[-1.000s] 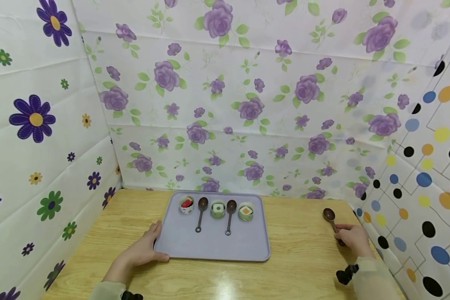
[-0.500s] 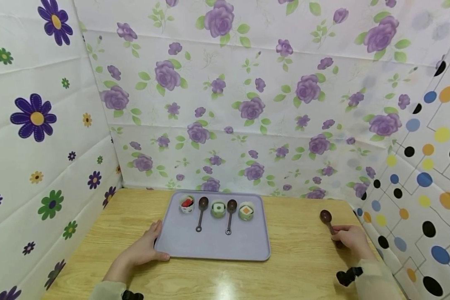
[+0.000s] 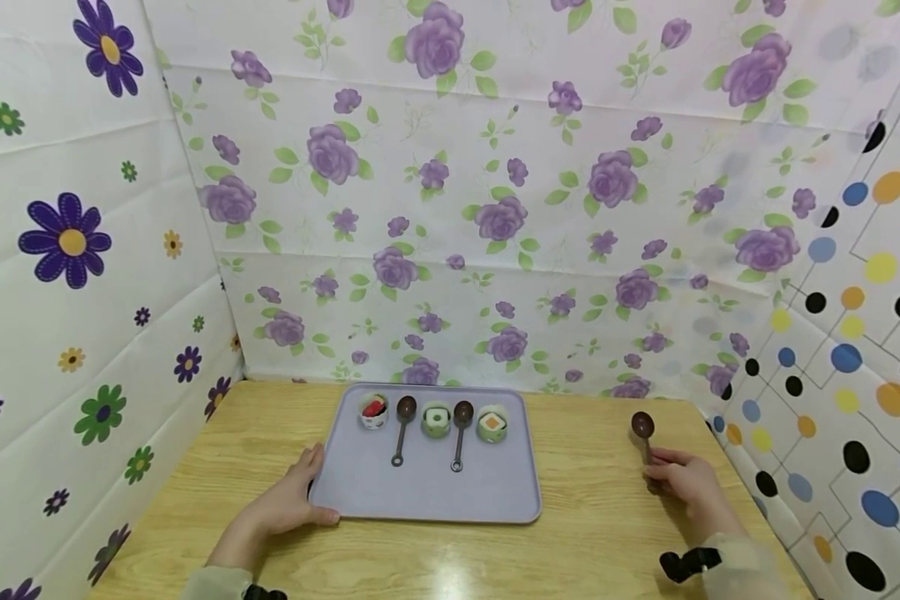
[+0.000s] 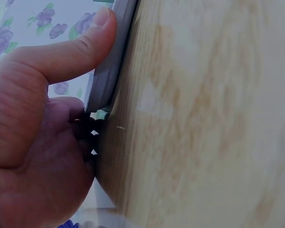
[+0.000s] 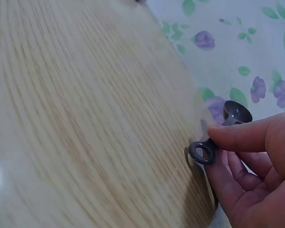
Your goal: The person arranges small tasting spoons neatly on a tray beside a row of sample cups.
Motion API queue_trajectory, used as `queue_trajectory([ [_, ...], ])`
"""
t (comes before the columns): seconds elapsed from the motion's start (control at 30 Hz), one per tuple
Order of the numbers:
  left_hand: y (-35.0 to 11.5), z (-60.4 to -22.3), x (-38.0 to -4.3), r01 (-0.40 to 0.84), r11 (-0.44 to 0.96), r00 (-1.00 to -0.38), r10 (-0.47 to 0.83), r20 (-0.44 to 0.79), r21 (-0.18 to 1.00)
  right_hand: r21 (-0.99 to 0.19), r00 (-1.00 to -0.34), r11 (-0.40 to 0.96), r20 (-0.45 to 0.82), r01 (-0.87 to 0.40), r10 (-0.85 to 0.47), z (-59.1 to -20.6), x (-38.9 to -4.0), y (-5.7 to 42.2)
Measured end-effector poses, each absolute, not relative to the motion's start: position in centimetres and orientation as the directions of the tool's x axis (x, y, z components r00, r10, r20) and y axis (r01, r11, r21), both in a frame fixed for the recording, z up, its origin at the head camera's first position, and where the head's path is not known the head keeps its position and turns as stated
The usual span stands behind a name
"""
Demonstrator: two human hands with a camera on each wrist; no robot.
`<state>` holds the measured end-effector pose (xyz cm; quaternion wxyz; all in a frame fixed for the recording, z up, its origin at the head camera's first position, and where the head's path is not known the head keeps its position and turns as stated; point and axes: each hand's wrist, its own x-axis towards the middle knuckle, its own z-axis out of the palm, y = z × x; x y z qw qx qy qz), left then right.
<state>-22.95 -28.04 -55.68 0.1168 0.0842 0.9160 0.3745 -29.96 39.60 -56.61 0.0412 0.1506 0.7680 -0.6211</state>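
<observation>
A lavender tray lies on the table. My left hand holds its near left corner, thumb along the front edge and fingers against the left side. On the tray stand three small cups: one with red food, two green ones with white-topped pieces, the middle cup and the right cup. Between them lie two dark brown spoons, the left spoon and the right spoon. Right of the tray, my right hand pinches a third brown spoon by its ring-ended handle, bowl pointing away.
The wooden table reaches back to a wall of rose-patterned cloth. Daisy-patterned cloth hangs at the left, dotted cloth at the right. Wood surface lies between the tray and the right hand.
My right hand has moved a little left with the spoon, whose handle now points more straight toward me. The left hand and the tray have stayed in place.
</observation>
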Motion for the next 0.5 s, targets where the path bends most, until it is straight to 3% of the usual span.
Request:
queue_trajectory([
  [0.13,-28.1,-55.7,-22.9,0.065,0.703,-0.958,0.242,-0.152,0.708,-0.960,-0.952,0.076,-0.254,0.270,0.170,-56.7,-29.6,38.7],
  [0.5,-28.1,-55.7,-23.0,0.068,0.707,-0.958,0.243,-0.151,0.704,-0.972,-0.965,-0.033,-0.236,0.233,0.114,-56.6,-28.9,34.4],
])
